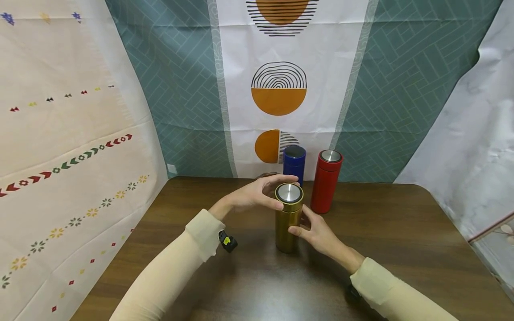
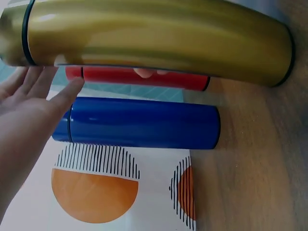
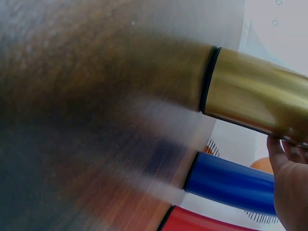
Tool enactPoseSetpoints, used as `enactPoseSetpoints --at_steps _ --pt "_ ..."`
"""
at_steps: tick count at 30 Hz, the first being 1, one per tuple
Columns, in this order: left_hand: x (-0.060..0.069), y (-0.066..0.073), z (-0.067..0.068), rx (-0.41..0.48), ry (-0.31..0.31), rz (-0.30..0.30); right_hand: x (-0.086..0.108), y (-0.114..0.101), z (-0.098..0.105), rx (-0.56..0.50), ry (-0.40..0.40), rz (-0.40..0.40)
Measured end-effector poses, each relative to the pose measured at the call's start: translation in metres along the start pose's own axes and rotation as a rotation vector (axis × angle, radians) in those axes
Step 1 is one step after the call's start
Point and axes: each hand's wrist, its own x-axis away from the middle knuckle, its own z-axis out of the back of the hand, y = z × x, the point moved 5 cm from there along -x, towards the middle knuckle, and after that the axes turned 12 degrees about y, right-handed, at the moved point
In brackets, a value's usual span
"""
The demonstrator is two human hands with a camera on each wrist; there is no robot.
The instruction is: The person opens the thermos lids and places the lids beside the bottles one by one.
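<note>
A gold thermos flask (image 1: 287, 227) with a silver-topped lid (image 1: 289, 193) stands upright on the wooden table (image 1: 385, 240). Around the lid curves my left hand (image 1: 259, 193), thumb at its near side and fingers at its far side. My right hand (image 1: 319, 234) grips the body lower down from the right, its thumb across the front. In the left wrist view, the left fingers (image 2: 36, 84) reach the far edge of the gold flask. The right wrist view shows the right fingers (image 3: 276, 149) against the flask's side; its upper part is out of frame there.
Behind the gold flask stands a blue flask (image 1: 294, 167), partly hidden in the head view. A red flask (image 1: 325, 187) is to its right. Patterned cloths (image 1: 184, 89) hang behind and beside the table. A small black device (image 1: 227, 241) is at the left wrist.
</note>
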Motion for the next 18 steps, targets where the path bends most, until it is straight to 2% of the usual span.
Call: enactPoseSetpoints --at_steps 6,14,18 --pt "-0.0020 -0.0004 0.0020 -0.055 -0.015 0.015 -0.0001 0.0020 0.0000 0.011 -0.007 -0.021" --pt "-0.0017 -0.0004 0.0002 -0.050 0.037 0.006 0.0000 0.0021 -0.0001 0.013 -0.009 -0.040" --pt "-0.0001 -0.0009 -0.0025 -0.050 0.097 -0.027 0.0002 0.0013 0.0000 0.012 -0.001 -0.023"
